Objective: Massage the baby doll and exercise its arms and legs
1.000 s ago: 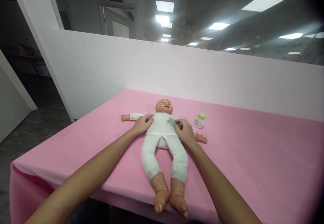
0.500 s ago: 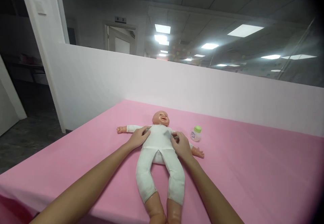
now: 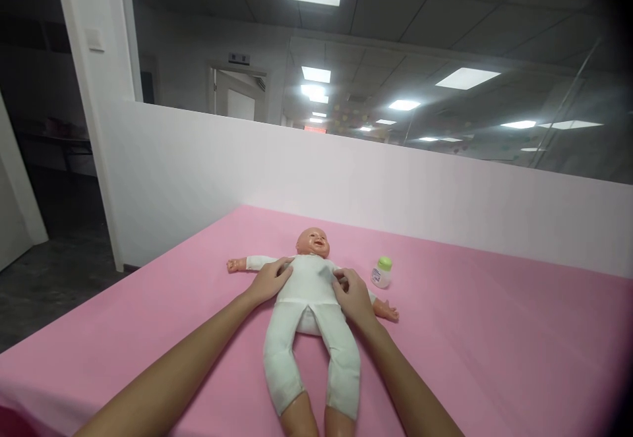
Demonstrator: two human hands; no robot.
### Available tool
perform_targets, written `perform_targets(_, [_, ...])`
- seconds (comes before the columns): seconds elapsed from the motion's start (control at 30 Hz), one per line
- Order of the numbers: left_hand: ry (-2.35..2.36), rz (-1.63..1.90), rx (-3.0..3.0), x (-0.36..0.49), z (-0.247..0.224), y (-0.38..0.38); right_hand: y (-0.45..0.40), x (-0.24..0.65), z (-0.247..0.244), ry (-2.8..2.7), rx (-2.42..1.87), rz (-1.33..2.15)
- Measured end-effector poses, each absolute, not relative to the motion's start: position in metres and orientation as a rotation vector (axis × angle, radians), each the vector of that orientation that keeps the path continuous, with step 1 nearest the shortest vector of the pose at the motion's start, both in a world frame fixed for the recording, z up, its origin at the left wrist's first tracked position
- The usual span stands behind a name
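doll (image 3: 307, 285) appears lower in view, left hand (image 3: 269, 280) and right hand (image 3: 354, 293) touching it

1 head camera: above pink table (image 3: 459, 351), close in, facing forward and down toward white partition (image 3: 395, 186).

In front of the low white wall (image 3: 356, 176), a small translucent bottle with a green lid (image 3: 380, 275) stands on the pink-covered worktop (image 3: 475, 331); above it glow rectangular white ceiling lights (image 3: 467, 78).
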State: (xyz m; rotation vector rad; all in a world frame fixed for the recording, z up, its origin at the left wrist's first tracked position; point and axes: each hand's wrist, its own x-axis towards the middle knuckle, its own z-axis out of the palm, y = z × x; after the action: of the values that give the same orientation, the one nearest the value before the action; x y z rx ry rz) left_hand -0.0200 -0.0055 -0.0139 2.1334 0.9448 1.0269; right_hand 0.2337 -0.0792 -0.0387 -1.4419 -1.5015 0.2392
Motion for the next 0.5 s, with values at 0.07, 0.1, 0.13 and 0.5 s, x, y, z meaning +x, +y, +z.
perform_targets(0.07, [0.948, 1.033, 2.139, -0.0203, -0.0144, -0.0052, -0.0793, 0.2332, -0.0385, -1.5, -1.438, 0.242])
perform_targets(0.1, [0.955, 1.034, 2.144, -0.0204, -0.0151, -0.0047, -0.0793, 0.2331, -0.0384, -1.5, -1.435, 0.241])
perform_targets(0.13, [0.963, 1.033, 2.149, -0.0207, -0.016, -0.004, -0.0793, 0.233, -0.0383, -1.501, -1.431, 0.239])
perform_targets(0.5, [0.968, 1.028, 2.167, -0.0221, -0.0213, 0.002, -0.0782, 0.233, -0.0394, -1.51, -1.422, 0.227])
